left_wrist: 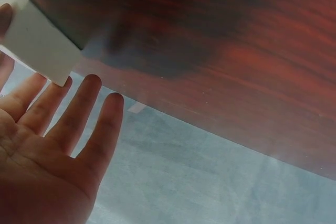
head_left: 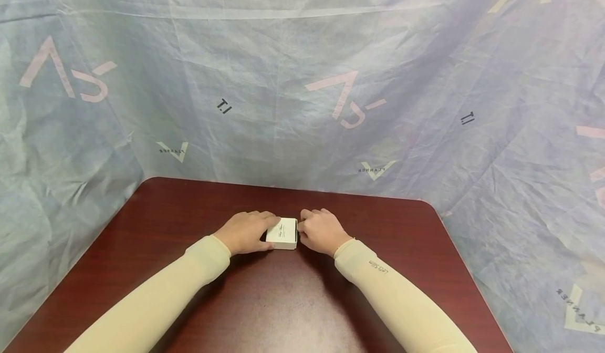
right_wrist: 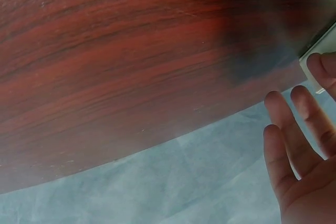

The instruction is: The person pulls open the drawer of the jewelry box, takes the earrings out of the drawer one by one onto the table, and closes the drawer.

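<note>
A small, flat white box with dark lettering on top lies low over the table, between both hands. My left hand holds its left end, with the thumb at the near side and a finger along the top. In the left wrist view the other fingers of that hand spread beneath and past the box. At the box's right end, where a dark line runs, are the fingertips of my right hand. Whether they pinch the box or just touch it is unclear; the remaining fingers extend loosely.
The reddish-brown wooden table has rounded far corners. A grey-blue cloth printed with letters hangs behind it and along both sides. Pale sleeves cover both forearms, which reach in from the near edge.
</note>
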Available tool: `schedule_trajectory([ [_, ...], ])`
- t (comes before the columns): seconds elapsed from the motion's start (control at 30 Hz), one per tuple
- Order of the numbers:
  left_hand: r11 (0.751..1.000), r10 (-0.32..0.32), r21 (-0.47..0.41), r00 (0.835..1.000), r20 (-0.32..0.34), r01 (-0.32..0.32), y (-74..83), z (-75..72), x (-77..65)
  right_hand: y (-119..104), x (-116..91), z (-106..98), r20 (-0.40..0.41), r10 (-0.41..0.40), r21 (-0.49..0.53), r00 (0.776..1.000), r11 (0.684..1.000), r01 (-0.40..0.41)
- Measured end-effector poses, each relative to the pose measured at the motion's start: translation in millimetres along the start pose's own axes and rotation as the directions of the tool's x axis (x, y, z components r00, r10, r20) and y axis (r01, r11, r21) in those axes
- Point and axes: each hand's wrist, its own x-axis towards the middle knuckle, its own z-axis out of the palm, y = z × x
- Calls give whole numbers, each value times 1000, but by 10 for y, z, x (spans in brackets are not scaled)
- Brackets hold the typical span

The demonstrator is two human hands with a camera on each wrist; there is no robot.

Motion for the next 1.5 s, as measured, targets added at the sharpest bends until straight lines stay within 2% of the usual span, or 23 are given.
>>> schedule_trajectory([
  [0.57,1000,7,3,1000,-17,-7,-30,28,6,23,-39,-37,-7,-3,14,1000,1000,3],
  [1.17,1000,-1,11,1000,6,1,-7,-14,-6,75,-83,16,-16,-7,35,1000,999,7],
  [1.5,1000,6,27,1000,3,-6,-16,-9,10,103,-130,-36,10,6,55,1000,998,-7],
])
